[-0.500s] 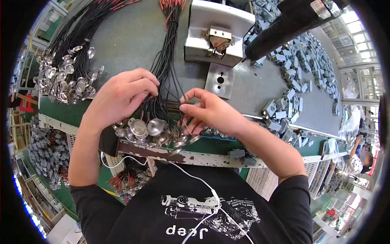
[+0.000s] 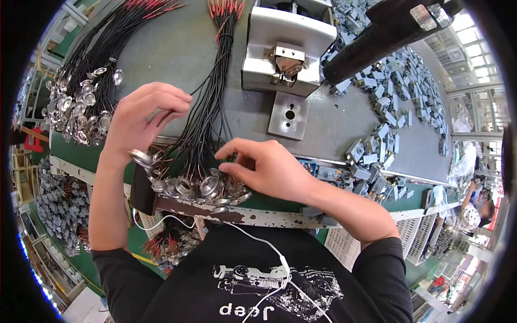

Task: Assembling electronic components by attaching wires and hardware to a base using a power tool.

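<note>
A bundle of black wires (image 2: 207,118) with red tips lies on the grey bench, its metal disc-shaped ends (image 2: 209,187) gathered at the near edge. My left hand (image 2: 145,116) is raised at the bundle's left, fingers bent together; one thin black wire runs to its fingertips. Below that hand, a round metal piece (image 2: 141,157) stands apart at the left of the cluster. My right hand (image 2: 264,167) is at the bundle's right side above the discs, its curled index finger and thumb apart, fingertips against the outer wires. Its other fingers are partly hidden.
Another wire bundle with metal ends (image 2: 81,110) lies at left. Beyond my hands stand a metal fixture (image 2: 288,54) and a flat plate with holes (image 2: 290,116). Many grey box-shaped parts (image 2: 385,97) cover the right side, under a black tube (image 2: 371,40). A white cable crosses my shirt.
My left hand has moved left, away from the bundle's middle. My right hand has shifted left and nearer to me, over the discs. The metal ends have spread leftward.
</note>
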`<state>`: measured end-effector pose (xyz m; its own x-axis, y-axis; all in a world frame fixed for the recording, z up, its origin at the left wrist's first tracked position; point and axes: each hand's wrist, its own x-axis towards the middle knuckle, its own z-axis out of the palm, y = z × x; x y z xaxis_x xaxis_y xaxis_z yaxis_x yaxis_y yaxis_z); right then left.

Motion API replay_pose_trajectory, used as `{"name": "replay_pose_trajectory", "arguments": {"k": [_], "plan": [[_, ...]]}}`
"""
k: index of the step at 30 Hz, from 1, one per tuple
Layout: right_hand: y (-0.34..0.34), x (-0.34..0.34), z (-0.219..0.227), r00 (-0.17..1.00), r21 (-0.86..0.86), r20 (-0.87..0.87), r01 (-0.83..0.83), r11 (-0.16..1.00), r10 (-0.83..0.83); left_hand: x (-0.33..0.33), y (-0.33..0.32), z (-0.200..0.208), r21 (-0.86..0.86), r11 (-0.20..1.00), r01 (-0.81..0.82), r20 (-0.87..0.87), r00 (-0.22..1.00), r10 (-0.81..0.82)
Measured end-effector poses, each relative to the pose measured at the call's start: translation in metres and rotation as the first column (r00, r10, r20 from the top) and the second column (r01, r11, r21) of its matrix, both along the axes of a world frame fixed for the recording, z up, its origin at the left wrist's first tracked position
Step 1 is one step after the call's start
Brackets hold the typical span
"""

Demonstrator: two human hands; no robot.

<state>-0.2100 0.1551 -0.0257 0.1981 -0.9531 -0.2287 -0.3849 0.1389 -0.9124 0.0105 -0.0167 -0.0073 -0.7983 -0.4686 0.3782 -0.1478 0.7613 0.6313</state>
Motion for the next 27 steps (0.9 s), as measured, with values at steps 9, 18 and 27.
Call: {"name": "replay_pose_trajectory", "arguments": {"k": [9, 18, 27], "plan": [[0.028, -0.043, 0.042, 0.798, -0.769, -0.472, -0.163, 0.619, -0.376, -0.097, 0.018, 0.0, -0.034, 0.93, 0.366, -0.055, 0.928, -0.368], [0.038, -0.086, 0.015, 0.839, -0.655, -0.3, 0.164, 0.737, -0.454, -0.134, 0.021, -0.003, -0.061, 0.907, 0.416, 0.143, 0.903, -0.405], [0.053, -0.084, 0.009, 0.913, -0.541, -0.206, 0.193, 0.819, -0.352, -0.12, 0.023, 0.003, -0.119, 0.893, 0.434, 0.241, 0.885, -0.398]]}}
